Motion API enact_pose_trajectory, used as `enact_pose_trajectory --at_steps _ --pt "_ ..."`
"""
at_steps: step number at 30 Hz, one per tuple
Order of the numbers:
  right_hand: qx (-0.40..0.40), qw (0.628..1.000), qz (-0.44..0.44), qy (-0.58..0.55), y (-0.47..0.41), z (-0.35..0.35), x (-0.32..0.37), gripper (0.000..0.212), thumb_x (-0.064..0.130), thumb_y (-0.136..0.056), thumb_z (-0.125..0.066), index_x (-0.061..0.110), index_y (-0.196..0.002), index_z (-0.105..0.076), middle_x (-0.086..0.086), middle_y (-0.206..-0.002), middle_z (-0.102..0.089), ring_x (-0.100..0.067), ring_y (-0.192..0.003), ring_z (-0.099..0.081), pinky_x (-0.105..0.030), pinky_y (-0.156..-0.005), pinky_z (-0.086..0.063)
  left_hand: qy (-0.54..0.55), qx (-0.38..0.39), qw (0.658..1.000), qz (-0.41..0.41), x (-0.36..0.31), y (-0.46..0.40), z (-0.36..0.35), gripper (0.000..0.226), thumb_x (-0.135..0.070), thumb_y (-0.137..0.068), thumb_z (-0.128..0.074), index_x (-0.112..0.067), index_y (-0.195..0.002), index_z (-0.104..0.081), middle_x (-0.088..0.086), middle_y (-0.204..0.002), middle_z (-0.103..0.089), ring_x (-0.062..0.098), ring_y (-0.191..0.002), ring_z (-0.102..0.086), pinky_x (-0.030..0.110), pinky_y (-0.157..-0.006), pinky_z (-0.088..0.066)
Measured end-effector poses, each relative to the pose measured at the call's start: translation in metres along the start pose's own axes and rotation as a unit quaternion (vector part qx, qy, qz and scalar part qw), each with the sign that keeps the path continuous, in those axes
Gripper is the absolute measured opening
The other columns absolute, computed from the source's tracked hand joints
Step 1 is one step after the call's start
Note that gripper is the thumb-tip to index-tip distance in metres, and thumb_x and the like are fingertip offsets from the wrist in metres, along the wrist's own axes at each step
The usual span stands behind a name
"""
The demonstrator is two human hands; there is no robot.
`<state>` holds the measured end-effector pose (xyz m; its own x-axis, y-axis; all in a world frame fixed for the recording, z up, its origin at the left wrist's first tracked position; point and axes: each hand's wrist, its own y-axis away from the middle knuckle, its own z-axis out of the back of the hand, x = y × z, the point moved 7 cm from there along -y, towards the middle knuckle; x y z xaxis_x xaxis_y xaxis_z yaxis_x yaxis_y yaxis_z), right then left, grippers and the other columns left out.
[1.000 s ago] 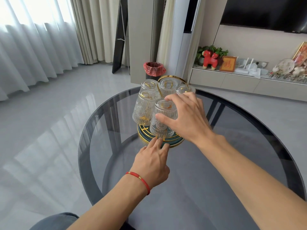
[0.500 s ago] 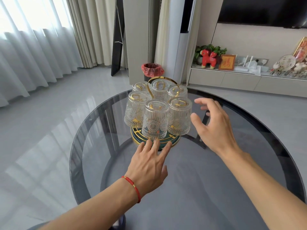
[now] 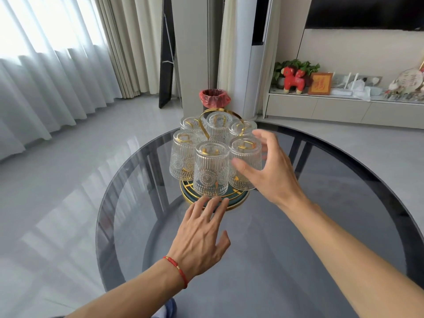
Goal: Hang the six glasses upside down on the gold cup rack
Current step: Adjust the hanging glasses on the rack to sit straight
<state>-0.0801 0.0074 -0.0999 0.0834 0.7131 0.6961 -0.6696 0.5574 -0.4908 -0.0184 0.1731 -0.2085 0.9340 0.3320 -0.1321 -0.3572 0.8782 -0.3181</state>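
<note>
Several ribbed clear glasses hang upside down on the gold cup rack (image 3: 202, 125), whose round green and gold base (image 3: 239, 201) rests on the dark glass table (image 3: 309, 244). The nearest glass (image 3: 211, 171) faces me. My left hand (image 3: 199, 239) lies flat on the table, fingers spread, with its fingertips at the front edge of the base. My right hand (image 3: 273, 173) is open and curved around the front right glass (image 3: 246, 150), thumb in front and fingers behind. I cannot tell whether it touches the glass.
The round table has a dark rim and a frame visible through the top. Beyond it stand a bin with a red liner (image 3: 214, 98), a white column and a low cabinet (image 3: 321, 109) with ornaments. Curtains fill the left.
My right hand let go of a front glass, drew away to the right, then came back to cup the front right glass. The left hand stayed at the base. The view shifted slightly.
</note>
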Motion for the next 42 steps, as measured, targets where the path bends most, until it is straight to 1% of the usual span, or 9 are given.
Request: enact_pose_trajectory --at_steps 3,8,15,20,24,27,32,38,42 --pt "-0.007 1.0 0.02 0.004 -0.004 0.004 0.006 0.073 0.043 -0.085 -0.082 0.021 -0.145 -0.046 0.006 -0.14 -0.06 0.005 -0.125 -0.048 0.001 -0.098 -0.029 0.0 0.003 1.0 0.008 0.001 0.0 0.0 0.069 -0.044 -0.093 -0.046 -0.013 -0.154 -0.04 0.004 -0.148 -0.05 0.03 -0.137 -0.043 0.047 -0.114 -0.041" --pt "-0.026 1.0 0.016 -0.003 -0.006 0.017 0.004 0.07 0.045 -0.079 -0.086 0.026 -0.136 -0.052 0.008 -0.126 -0.066 -0.007 -0.115 -0.06 -0.001 -0.091 -0.036 -0.002 -0.002 1.0 0.01 0.001 0.0 0.0 0.069 -0.044 -0.091 -0.048 -0.012 -0.152 -0.044 0.004 -0.146 -0.053 0.03 -0.136 -0.045 0.046 -0.112 -0.044" --pt "-0.013 0.999 0.032 0.017 -0.005 0.02 0.004 0.059 0.043 -0.079 -0.084 0.025 -0.127 -0.054 0.011 -0.12 -0.064 -0.005 -0.111 -0.059 0.001 -0.088 -0.037 -0.009 -0.009 1.0 0.011 0.003 0.002 0.0 0.068 -0.043 -0.091 -0.049 -0.013 -0.152 -0.044 0.002 -0.146 -0.054 0.029 -0.135 -0.046 0.044 -0.112 -0.045" --pt "0.001 0.996 0.051 0.07 -0.005 0.021 0.008 0.053 0.046 -0.084 -0.08 0.023 -0.127 -0.058 0.004 -0.125 -0.065 -0.008 -0.115 -0.058 -0.023 -0.096 -0.045 -0.005 -0.004 1.0 0.015 0.004 0.002 0.0 0.068 -0.043 -0.091 -0.046 -0.013 -0.152 -0.044 0.003 -0.148 -0.054 0.03 -0.136 -0.046 0.046 -0.11 -0.047" --pt "0.003 0.995 0.049 0.086 -0.002 0.021 0.011 0.042 0.044 -0.087 -0.078 0.023 -0.121 -0.063 0.003 -0.123 -0.063 -0.009 -0.112 -0.057 -0.025 -0.09 -0.042 0.0 -0.006 1.0 0.011 0.003 0.002 0.001 0.067 -0.04 -0.09 -0.05 -0.012 -0.152 -0.045 0.003 -0.148 -0.053 0.029 -0.137 -0.045 0.046 -0.111 -0.046" --pt "0.008 0.993 0.055 0.107 0.0 0.022 0.013 0.04 0.041 -0.088 -0.078 0.022 -0.12 -0.065 0.003 -0.124 -0.064 -0.013 -0.116 -0.059 -0.028 -0.091 -0.042 -0.003 -0.009 1.0 0.01 0.003 0.003 0.002 0.067 -0.04 -0.09 -0.05 -0.012 -0.151 -0.045 0.003 -0.148 -0.054 0.029 -0.137 -0.045 0.045 -0.111 -0.046" --pt "0.001 0.987 0.09 0.135 0.001 0.025 0.023 0.039 0.037 -0.089 -0.076 0.016 -0.121 -0.066 -0.001 -0.129 -0.064 -0.024 -0.123 -0.059 -0.05 -0.102 -0.048 -0.005 -0.001 1.0 0.014 0.004 0.003 0.001 0.067 -0.041 -0.092 -0.047 -0.013 -0.153 -0.044 0.003 -0.15 -0.052 0.03 -0.138 -0.044 0.045 -0.112 -0.045" --pt "-0.028 0.974 0.176 0.143 0.01 0.025 0.033 0.035 0.025 -0.091 -0.067 0.011 -0.122 -0.067 -0.004 -0.126 -0.069 -0.021 -0.125 -0.058 -0.046 -0.106 -0.044 -0.005 0.007 1.0 0.016 0.005 0.003 0.0 0.068 -0.043 -0.092 -0.043 -0.014 -0.154 -0.042 0.003 -0.153 -0.05 0.03 -0.14 -0.042 0.046 -0.113 -0.045" --pt "-0.018 0.98 0.157 0.12 0.011 0.027 0.028 0.036 0.025 -0.093 -0.064 0.012 -0.127 -0.061 -0.001 -0.124 -0.07 -0.017 -0.123 -0.061 -0.045 -0.108 -0.042 -0.007 0.012 1.0 0.017 0.004 0.003 0.0 0.068 -0.043 -0.092 -0.044 -0.013 -0.154 -0.042 0.004 -0.153 -0.05 0.03 -0.141 -0.041 0.046 -0.113 -0.045"
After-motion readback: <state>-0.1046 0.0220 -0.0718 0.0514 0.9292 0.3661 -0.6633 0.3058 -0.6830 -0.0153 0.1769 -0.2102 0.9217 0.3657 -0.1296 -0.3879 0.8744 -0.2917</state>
